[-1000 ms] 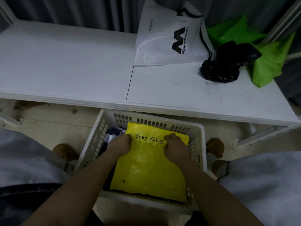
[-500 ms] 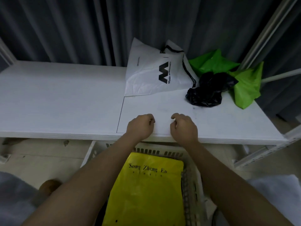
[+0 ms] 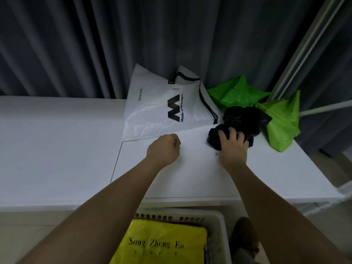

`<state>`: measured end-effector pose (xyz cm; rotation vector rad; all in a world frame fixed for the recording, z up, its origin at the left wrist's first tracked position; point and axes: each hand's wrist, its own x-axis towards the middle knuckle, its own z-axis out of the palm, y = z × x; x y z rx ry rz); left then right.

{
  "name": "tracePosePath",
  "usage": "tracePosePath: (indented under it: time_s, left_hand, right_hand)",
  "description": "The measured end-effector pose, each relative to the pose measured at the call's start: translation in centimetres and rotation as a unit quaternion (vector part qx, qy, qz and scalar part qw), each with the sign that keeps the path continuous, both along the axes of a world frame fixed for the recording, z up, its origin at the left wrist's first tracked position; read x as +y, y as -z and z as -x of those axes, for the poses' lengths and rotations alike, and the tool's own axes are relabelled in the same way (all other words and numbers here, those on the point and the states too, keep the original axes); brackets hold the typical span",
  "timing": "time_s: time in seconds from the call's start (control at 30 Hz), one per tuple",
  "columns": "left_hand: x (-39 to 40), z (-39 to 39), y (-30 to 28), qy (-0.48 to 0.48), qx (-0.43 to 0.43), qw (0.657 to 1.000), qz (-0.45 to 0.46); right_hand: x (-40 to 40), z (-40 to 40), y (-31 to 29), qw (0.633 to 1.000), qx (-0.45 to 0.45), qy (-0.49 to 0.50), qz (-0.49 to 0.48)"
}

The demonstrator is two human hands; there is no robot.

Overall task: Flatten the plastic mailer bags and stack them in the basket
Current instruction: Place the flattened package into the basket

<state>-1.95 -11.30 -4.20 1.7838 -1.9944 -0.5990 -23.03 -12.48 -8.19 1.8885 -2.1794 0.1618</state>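
White table under grey curtain; crumpled black mailer bag lay right of centre. Your right hand clutched it; left hand fisted, empty. Looked light, soft, slippery: grab bunched edge.

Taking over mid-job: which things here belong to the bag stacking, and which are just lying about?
Job:
crumpled black plastic bag, gripped by right hand
white printed plastic mailer
crumpled green plastic bags
flat yellow plastic mailer in white slatted basket
left hand, curled, empty

Lying about:
grey curtain
brown shoe

basket cropped below, yellow mailer too
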Motion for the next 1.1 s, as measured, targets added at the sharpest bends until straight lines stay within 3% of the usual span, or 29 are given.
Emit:
tracePosePath:
  time_s: [0.1,0.27,0.47,0.67,0.9,0.97,1.1]
  left_hand:
    - [-0.6,0.7,0.3,0.006,0.002,1.000,-0.004]
    - [0.5,1.2,0.2,0.018,0.016,1.000,-0.006]
    - [3.3,0.9,-2.1,0.016,0.066,0.998,0.012]
    - [7.1,-0.9,-7.0,-0.025,0.238,0.971,0.026]
    - [10.3,-5.8,-10.0,-0.110,0.227,0.963,0.098]
    - [11.2,-7.3,-10.8,-0.123,0.247,0.954,0.117]
    - [12.2,-9.0,-11.8,-0.142,0.304,0.933,0.128]
  right_hand:
    - [-0.9,0.5,0.7,0.994,-0.024,-0.063,0.087]
    - [0.3,-0.2,-1.0,0.976,-0.105,-0.122,0.144]
    - [3.1,-2.4,-5.9,0.935,-0.265,-0.160,0.171]
    - [8.3,-6.8,-11.0,0.892,-0.349,-0.239,0.161]
    - [12.2,-10.6,-13.2,0.847,-0.435,-0.263,0.158]
    - [12.5,-10.9,-13.5,0.854,-0.437,-0.259,0.110]
    - [12.6,-11.3,-13.5,0.902,-0.351,-0.244,0.051]
